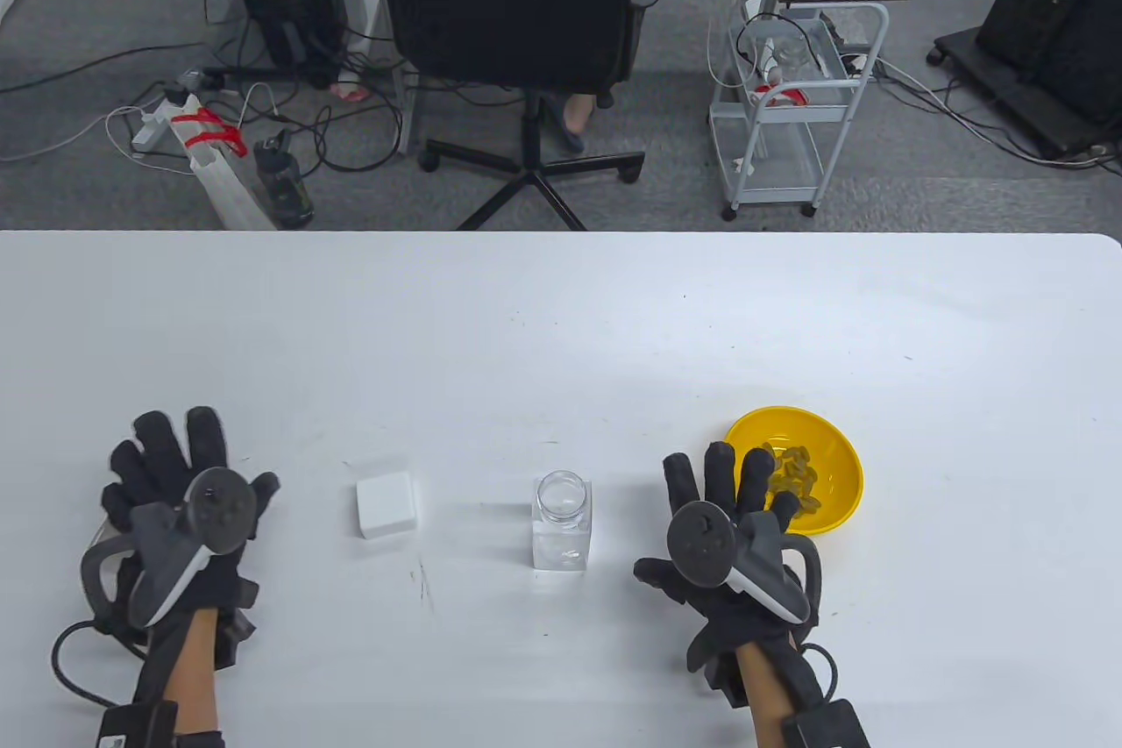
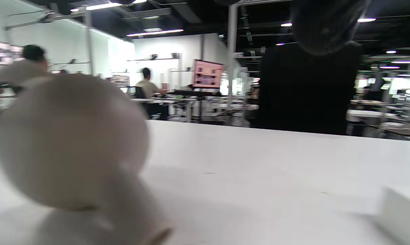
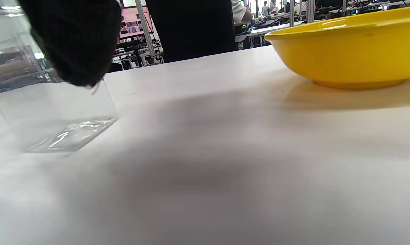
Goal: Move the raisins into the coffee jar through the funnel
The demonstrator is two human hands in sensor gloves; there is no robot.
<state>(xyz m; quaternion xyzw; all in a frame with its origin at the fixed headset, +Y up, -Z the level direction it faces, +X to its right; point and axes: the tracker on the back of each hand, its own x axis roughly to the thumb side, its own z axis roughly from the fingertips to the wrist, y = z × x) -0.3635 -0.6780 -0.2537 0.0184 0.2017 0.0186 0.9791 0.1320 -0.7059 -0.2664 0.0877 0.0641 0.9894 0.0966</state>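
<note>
table view: overhead, facing down | wrist views: low, near table point(image 1: 561, 327), facing across | shared: tabletop

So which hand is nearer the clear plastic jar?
Right. The right hand lies just right of the clear plastic jar; the left hand lies far left, beyond the white box.

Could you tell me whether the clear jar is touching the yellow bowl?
Apart. The table view shows bare white table between the clear jar and the yellow bowl, with the right hand lying over that stretch.
</note>
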